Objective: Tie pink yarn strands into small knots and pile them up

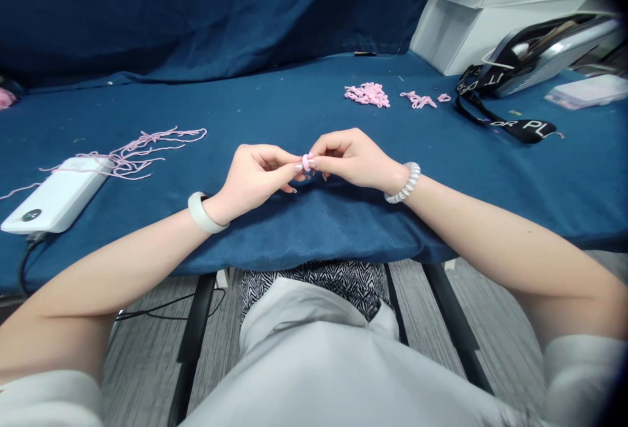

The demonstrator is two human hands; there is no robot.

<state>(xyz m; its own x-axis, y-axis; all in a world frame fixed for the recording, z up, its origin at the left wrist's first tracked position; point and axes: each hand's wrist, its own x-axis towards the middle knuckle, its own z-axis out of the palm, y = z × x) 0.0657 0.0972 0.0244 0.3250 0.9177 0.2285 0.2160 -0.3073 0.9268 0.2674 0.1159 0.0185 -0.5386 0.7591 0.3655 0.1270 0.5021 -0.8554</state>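
My left hand [258, 178] and my right hand [350, 159] meet over the blue cloth-covered table [304, 231], fingertips pinched together. Between them sits a small pink piece of yarn [307, 161], looped or knotted; both hands grip it. A white band is on my left wrist and a pearly bracelet on my right wrist. A bundle of loose pink yarn strands [142, 147] lies to the left. Small piles of pink knotted pieces [367, 94] lie farther back, with a few more pink pieces [418, 99] beside them.
A white power bank [52, 195] with a cable lies at the left edge. At the right back stand a white box [471, 15], a black lanyard [510, 123], a bag-like item [544, 54] and a small clear case [586, 91]. Blue cloth hangs behind.
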